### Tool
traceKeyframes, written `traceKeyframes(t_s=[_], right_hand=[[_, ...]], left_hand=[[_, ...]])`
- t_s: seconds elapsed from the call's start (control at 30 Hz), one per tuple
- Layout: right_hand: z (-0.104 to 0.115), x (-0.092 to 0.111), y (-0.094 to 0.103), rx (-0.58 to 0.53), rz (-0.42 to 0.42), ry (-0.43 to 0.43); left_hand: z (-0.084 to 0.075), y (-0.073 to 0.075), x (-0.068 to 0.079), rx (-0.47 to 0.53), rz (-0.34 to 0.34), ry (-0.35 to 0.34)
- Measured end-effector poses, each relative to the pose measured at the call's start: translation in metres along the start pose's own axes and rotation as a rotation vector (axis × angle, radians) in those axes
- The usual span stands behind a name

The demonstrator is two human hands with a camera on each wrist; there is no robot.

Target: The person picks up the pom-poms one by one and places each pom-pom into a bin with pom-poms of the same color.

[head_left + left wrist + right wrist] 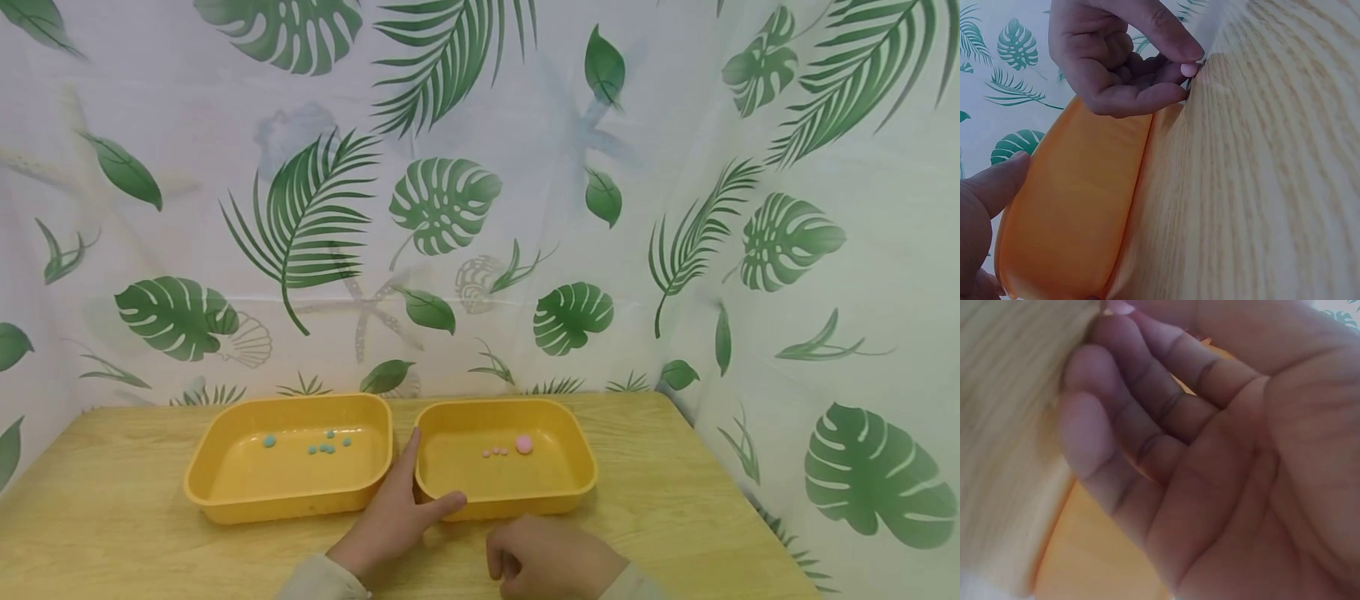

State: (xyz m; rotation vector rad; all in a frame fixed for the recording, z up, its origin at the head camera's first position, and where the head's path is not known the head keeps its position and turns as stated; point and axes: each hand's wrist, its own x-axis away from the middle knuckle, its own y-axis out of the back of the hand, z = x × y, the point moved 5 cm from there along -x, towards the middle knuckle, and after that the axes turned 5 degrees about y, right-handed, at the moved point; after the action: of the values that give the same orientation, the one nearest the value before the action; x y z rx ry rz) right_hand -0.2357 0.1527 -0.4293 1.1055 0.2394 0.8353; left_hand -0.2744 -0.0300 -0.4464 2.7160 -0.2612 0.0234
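My left hand (pixel 396 510) holds the near left corner of the right yellow tray (pixel 517 506), its thumb at the front rim and its fingers along the left side. In that tray lie a larger pink ball (pixel 524 444) and several tiny pink ones (pixel 496 451). My right hand (pixel 551 554) is low over the table in front of the tray. Between its thumb and fingertips it pinches a small pink ball (pixel 1189 69), close to the wood surface. The right wrist view shows the other fingers curled, with a bit of pink (pixel 1120 307) at the fingertips.
A second yellow tray (pixel 288 506) stands to the left, holding a larger teal ball (pixel 269 441) and several small teal ones (pixel 323 448). Both trays rest on a wooden table (pixel 675 500). Leaf-patterned cloth (pixel 480 350) hangs behind and to the right.
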Motion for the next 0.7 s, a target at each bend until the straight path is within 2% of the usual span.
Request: traceKeyframes(t_s=[0.23,0.7], right_hand=[[0.0013,0.0024,-0.0008,0.051,-0.001,-0.015],[0.0026,0.0024,-0.0002,0.045,-0.020,-0.028]], left_hand=[[-0.0003,-0.0003,0.0001,-0.014,-0.009,-0.003],[0.0001,0.0007,0.0000,-0.021,-0.012,-0.004]])
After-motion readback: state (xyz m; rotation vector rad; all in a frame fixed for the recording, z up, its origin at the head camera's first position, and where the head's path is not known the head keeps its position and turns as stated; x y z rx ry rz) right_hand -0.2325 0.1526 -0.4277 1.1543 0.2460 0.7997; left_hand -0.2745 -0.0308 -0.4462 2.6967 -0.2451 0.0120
